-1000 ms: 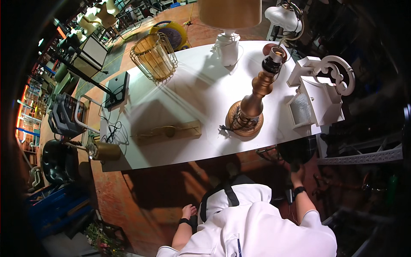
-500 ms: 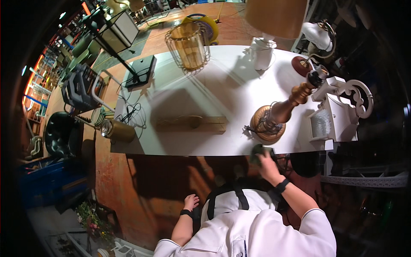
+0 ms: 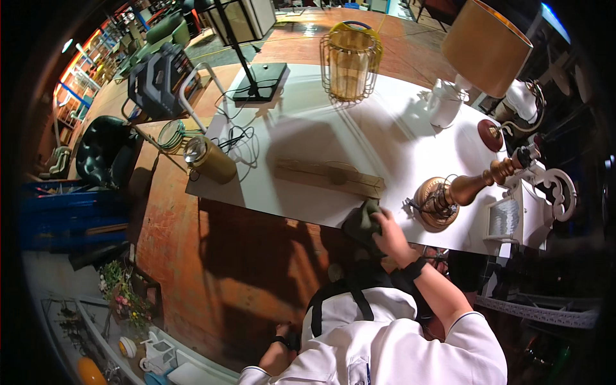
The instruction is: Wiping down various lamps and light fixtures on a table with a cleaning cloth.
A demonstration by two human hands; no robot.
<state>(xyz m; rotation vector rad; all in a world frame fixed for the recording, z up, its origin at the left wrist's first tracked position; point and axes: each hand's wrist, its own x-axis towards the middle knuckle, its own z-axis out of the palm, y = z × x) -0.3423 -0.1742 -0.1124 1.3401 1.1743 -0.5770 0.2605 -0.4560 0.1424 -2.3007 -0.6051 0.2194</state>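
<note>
My right hand (image 3: 393,236) is closed on a dark green cloth (image 3: 366,223), bunched at the front edge of the white table (image 3: 301,204). Just beyond the cloth lies a long flat wooden piece (image 3: 330,178) with a round part at its middle. To the right of my hand is a turned wooden lamp base (image 3: 465,190), its round foot on the table and a cord coiled about it. My left hand (image 3: 283,329) hangs low beside my body, away from the table; its fingers are in shadow and hard to make out.
A brass-coloured cylinder (image 3: 215,162) sits at the table's left corner near loose cords. Farther back stand a black-based stand (image 3: 260,83), a wire-caged amber lamp (image 3: 350,67) and a shaded white lamp (image 3: 447,102). A white lantern (image 3: 518,215) is at the right edge.
My right hand has brought the cloth leftward along the table's front edge, toward the wooden piece. The view has turned, so the table appears tilted and shifted right. My left hand is lower.
</note>
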